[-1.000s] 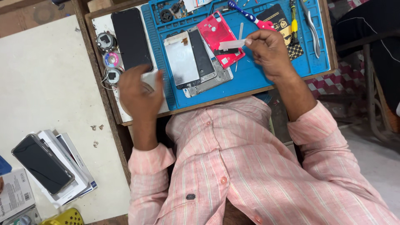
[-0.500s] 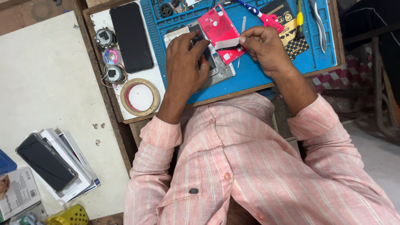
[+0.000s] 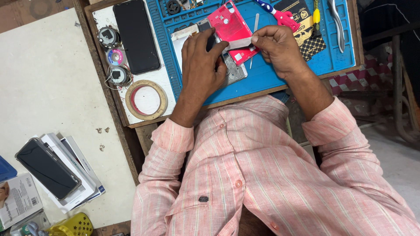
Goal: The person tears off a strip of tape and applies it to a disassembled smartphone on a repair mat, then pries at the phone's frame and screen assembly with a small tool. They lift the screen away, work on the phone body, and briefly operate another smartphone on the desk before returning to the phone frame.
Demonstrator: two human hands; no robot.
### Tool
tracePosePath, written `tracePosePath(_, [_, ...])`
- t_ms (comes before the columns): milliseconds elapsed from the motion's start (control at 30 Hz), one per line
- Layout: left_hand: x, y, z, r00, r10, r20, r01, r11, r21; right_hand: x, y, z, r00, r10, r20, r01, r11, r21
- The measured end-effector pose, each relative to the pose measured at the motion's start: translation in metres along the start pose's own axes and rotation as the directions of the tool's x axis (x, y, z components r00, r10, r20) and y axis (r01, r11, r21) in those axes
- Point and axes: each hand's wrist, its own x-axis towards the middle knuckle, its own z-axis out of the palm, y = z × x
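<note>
— Pressing down where? The left hand (image 3: pixel 202 65) lies flat on the opened phone (image 3: pixel 232 72) on the blue mat (image 3: pixel 280 74), near the surface's front edge.
— And the right hand (image 3: pixel 278 50)? Pinching a pale strip (image 3: pixel 238 43) beside the red card (image 3: pixel 229 26).

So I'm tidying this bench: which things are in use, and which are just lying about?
In use:
left hand pressing the opened phone
right hand pinching a pale strip
red phone cover

Lying about:
black phone
tape ring
wire spools
tweezers
screwdriver
</note>
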Motion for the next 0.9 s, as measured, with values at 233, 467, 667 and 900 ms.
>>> tracePosePath(233, [-0.002, -0.001, 0.005, 1.0, -0.003, 0.011, 0.003, 1.0, 0.007, 0.0, 0.005, 0.001, 1.0, -0.005, -0.021, 0.004, 1.0, -0.018])
tracePosePath(467, [-0.002, 0.0, 0.009, 0.998, -0.008, 0.064, 0.007, 1.0, 0.027, 0.0, 0.008, 0.002, 0.999, -0.021, -0.04, 0.02, 0.999, -0.035])
tracePosePath(667, [-0.002, 0.005, 0.013, 0.995, -0.018, 0.099, 0.014, 0.999, 0.037, 0.0, 0.011, -0.003, 0.998, -0.049, -0.047, 0.045, 0.997, -0.07])
tracePosePath(900, [-0.003, 0.003, 0.013, 0.994, -0.026, 0.103, 0.022, 0.999, 0.042, -0.002, 0.015, 0.0, 0.994, -0.071, -0.082, 0.063, 0.994, -0.089])
